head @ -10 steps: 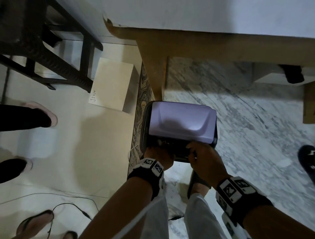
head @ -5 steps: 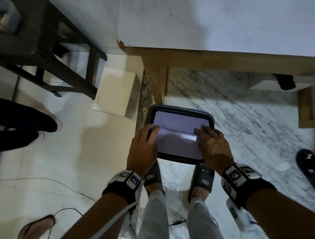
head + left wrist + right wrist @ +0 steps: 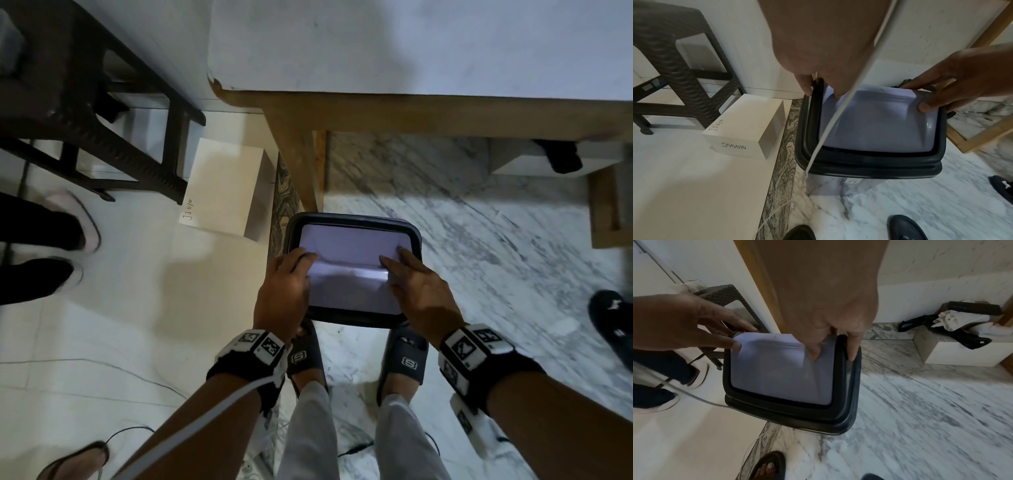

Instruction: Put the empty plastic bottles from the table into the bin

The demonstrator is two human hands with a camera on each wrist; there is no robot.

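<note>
The bin (image 3: 352, 217) stands on the marble floor just ahead of my feet, a dark rim around a pale lavender lid (image 3: 352, 246) that lies flat in it. My left hand (image 3: 301, 260) rests on the lid's left side with fingers straight, its thumb at the rim's outer edge (image 3: 807, 91). My right hand (image 3: 394, 260) presses the lid's right side with straight fingers (image 3: 813, 353), one finger lying along the rim. Neither hand holds anything. No plastic bottle shows in any view, and the bin's inside is hidden.
The wooden table leg (image 3: 301, 161) stands right behind the bin, under the white tabletop (image 3: 411, 44). A white box (image 3: 226, 192) and a dark stool (image 3: 85, 113) are to the left. Another person's feet (image 3: 41, 240) are far left, a black shoe (image 3: 613, 322) right, cables near my sandals (image 3: 305, 356).
A second ago the lid stood tilted up with my hands at the bin's near rim. Now the lid lies flat and both hands rest on top of it.
</note>
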